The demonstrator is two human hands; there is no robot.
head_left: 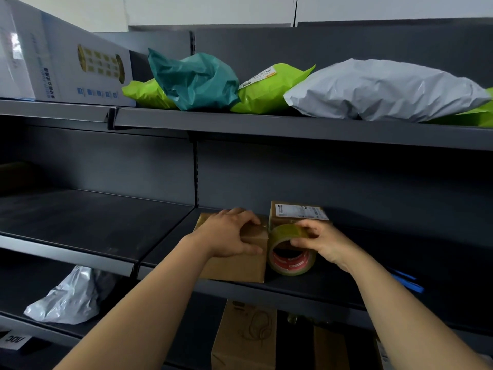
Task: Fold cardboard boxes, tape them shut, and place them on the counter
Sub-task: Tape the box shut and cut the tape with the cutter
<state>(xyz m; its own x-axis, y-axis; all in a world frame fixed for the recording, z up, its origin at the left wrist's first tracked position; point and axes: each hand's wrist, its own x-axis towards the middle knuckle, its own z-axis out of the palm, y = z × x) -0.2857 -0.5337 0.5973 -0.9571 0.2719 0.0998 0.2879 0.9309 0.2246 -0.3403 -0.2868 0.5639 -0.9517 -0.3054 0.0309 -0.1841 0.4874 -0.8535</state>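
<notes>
Cardboard box [234, 265]: brown and plain, it stands on the dark middle shelf [333, 289] close to the front edge. Its top is mostly hidden under a palm.
Left hand [229, 233]: it lies on top of the box with the fingers [248, 217] curled over the upper right edge and the thumb on the front face, gripping the box.
Right hand [320, 241]: its fingers are closed round the rim of the tape roll [289, 263], holding it firmly.
Tape roll: yellowish-clear on a red core, it stands on edge and touches the right side of the box.
Strip: a shiny stretch seems to run from the roll to the box's top corner. The left hand hides where its free end sits, so I cannot tell.
Step in hand: I judge it to be taping the top seam shut.
Doing it well: press the flaps flush with the left palm, draw the roll taut and low along the seam, and smooth the tape down behind it. Carry the strip over onto the side wall so it anchors.
Watch for: the labelled box [296, 213] stands just behind the roll, so there is little room to swing. Slack tape will likely wrinkle or stick to itself.
Shelf surface: it looks smooth, so an unbraced box would probably slide back.
</notes>
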